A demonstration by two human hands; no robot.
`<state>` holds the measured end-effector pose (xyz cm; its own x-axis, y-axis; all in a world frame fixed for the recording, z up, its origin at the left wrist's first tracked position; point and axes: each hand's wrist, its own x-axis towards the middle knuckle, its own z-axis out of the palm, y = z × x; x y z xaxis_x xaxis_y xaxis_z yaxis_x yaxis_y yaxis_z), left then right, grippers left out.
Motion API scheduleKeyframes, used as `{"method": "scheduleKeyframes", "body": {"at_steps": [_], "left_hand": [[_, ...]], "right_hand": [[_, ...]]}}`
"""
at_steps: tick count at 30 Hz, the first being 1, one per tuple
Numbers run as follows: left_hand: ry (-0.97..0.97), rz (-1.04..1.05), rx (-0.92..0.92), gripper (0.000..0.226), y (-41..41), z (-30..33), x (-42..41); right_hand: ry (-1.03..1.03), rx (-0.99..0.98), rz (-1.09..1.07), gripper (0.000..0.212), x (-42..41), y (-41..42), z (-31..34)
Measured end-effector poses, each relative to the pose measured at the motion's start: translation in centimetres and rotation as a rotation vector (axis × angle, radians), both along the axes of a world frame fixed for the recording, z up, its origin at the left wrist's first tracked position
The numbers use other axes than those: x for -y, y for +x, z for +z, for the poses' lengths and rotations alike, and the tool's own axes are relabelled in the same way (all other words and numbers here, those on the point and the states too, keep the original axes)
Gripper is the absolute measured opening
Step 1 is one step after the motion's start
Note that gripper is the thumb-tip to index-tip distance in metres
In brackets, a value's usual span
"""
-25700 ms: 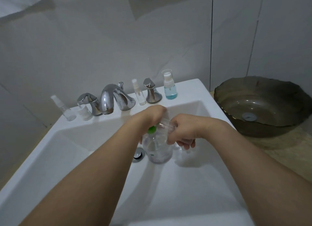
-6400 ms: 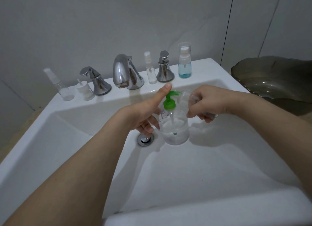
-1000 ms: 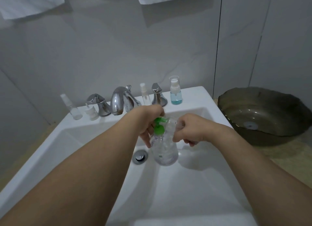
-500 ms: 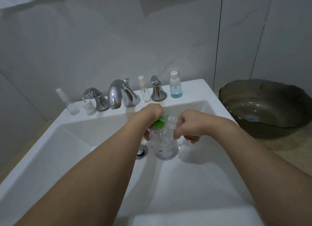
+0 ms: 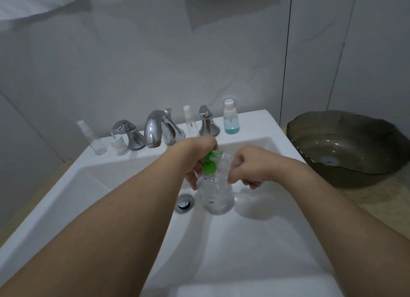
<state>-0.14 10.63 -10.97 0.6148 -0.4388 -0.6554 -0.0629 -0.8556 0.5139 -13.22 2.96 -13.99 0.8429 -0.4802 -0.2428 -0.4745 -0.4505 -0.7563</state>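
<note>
- A person's two hands meet over a white sink, in front of the chrome faucet and slightly to its right.
- The left hand curls its fingers round the shoulder of a clear pump bottle, covering part of the green pump.
- The pump bottle is held upright above the basin, in front of the faucet, with the drain just to its left.
- The right hand grips a small clear bottle, touching the green pump; how it is tilted cannot be told.
- Two chrome handles flank the faucet.
- Left of the faucet stand a clear spray bottle and a small white cap.
- Right of the faucet stand a slim spray bottle and, farther right, a bottle of blue liquid.
- Far right of the faucet, a dark glass bowl sits on the counter.
</note>
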Motion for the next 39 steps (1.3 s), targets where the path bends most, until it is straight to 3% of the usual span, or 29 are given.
{"method": "scheduleKeyframes", "body": {"at_steps": [9, 17, 25, 31, 39], "left_hand": [[-0.075, 0.109, 0.163, 0.036, -0.9, -1.4, -0.1], [-0.122, 0.181, 0.158, 0.035, -1.1, -1.6, -0.1], [-0.086, 0.147, 0.102, 0.040, -0.2, -1.8, 0.0], [-0.031, 0.025, -0.042, 0.048, 0.3, -0.6, 0.2], [-0.079, 0.171, 0.121, 0.039, -1.1, -1.5, 0.2]], "right_hand": [[0.003, -0.056, 0.028, 0.020, -0.1, 0.2, -0.3], [-0.014, -0.073, 0.034, 0.022, -0.1, 0.3, -0.5], [-0.015, -0.057, 0.039, 0.020, -0.1, 0.3, -0.3], [0.001, -0.021, 0.016, 0.020, 0.0, 0.1, 0.0], [0.016, -0.074, 0.032, 0.021, 0.0, 0.2, -0.5]]}}
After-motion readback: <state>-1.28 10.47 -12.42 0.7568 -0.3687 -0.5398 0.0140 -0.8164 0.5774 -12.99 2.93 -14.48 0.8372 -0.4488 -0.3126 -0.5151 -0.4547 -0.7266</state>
